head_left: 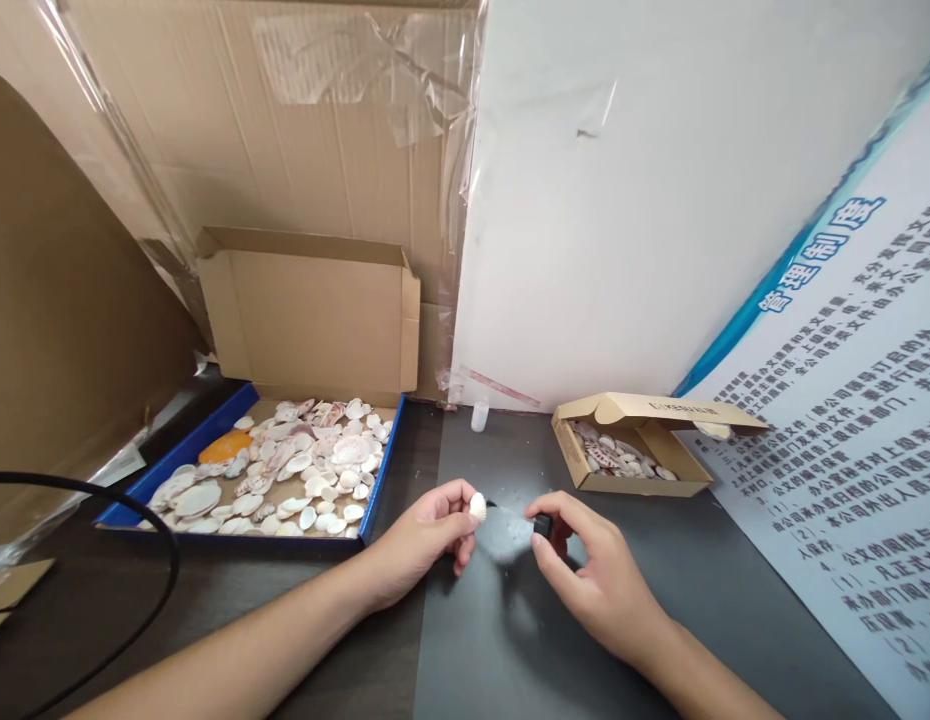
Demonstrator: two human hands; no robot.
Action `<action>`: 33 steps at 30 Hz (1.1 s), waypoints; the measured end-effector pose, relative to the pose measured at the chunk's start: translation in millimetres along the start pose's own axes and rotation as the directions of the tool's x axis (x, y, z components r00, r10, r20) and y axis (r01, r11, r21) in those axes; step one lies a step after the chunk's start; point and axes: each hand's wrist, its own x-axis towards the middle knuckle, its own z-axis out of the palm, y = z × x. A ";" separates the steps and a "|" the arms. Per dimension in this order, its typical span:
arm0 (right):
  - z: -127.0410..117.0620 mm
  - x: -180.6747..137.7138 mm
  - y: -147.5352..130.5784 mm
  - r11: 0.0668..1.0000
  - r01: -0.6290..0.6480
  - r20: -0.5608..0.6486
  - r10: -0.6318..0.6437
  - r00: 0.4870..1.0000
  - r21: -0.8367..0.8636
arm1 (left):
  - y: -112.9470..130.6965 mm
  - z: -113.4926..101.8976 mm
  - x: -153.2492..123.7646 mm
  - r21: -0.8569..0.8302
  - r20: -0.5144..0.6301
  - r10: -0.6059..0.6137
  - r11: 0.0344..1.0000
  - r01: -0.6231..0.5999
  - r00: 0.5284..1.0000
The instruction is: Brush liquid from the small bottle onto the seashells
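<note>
My left hand (439, 530) pinches a small white shell (478, 507) between thumb and fingertips. Across from it, my right hand (581, 560) grips a small brush by its black, cap-like handle (541, 525). From that handle a thin pale stem points left, and a small dark tip (491, 504) shows right beside the shell. Whether tip and shell touch, I cannot tell. Both hands are over a dark grey mat (480, 640). Behind them, near the wall, a small whitish bottle (480, 415) stands upright.
On the left lies an open blue-edged cardboard box (382, 475) with many shells and an orange piece (225, 446). A smaller open carton (630, 487) of shells is at the back right. A black cable (174, 570) loops at the left, and a printed poster (825, 420) leans at the right.
</note>
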 end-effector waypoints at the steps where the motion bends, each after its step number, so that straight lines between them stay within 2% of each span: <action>1: -0.2 0.1 -0.1 1.000 0.006 -0.011 -0.006 1.000 0.003 | 0.2 0.1 -0.3 0.004 -0.002 -0.001 1.000 0.001 1.000; 4: -0.8 0.4 -0.8 0.999 0.042 0.024 -0.043 0.999 0.022 | 0.3 0.7 -1.7 0.001 -0.006 -0.003 1.000 0.003 1.000; 6: -1.2 0.4 -1.0 1.000 0.020 0.039 -0.021 0.999 0.009 | 0.1 1.0 -2.1 0.002 -0.004 0.000 1.000 0.000 1.000; 10: -1.2 -0.1 -0.6 1.000 -0.002 -0.001 0.002 1.000 0.005 | -0.1 1.0 -1.1 0.012 -0.005 0.005 1.000 -0.005 1.000; 14: -0.2 -0.9 0.0 1.000 0.017 0.058 -0.018 0.998 0.021 | -0.5 0.4 -0.1 0.012 0.001 0.008 1.000 -0.008 1.000; 18: -0.3 -0.4 0.8 1.000 -0.019 -0.002 0.019 1.000 -0.007 | -0.3 0.3 -0.8 0.051 0.009 0.014 0.999 -0.014 1.000; 21: -0.7 -0.2 0.9 1.000 0.025 0.024 -0.025 0.999 0.019 | 1.4 1.5 -2.0 0.115 0.023 0.011 0.993 -0.013 1.000; 24: -1.1 -0.3 0.9 1.000 -0.001 0.012 0.001 1.000 -0.005 | 3.6 3.0 -3.2 0.163 0.029 0.010 0.987 -0.015 1.000; 26: -1.5 -0.6 1.1 1.000 -0.010 -0.022 0.010 1.000 -0.014 | 4.7 3.5 -3.5 0.177 0.028 0.011 0.984 -0.016 1.000; 30: -1.2 -1.1 1.0 0.999 0.049 0.030 -0.050 0.998 0.022 | 5.2 3.0 -3.1 0.182 0.040 0.015 0.983 -0.022 0.999; 33: -0.9 -1.1 1.3 1.000 0.016 -0.005 -0.016 1.000 -0.001 | 4.6 2.4 -2.9 0.182 0.039 0.013 0.983 -0.020 0.999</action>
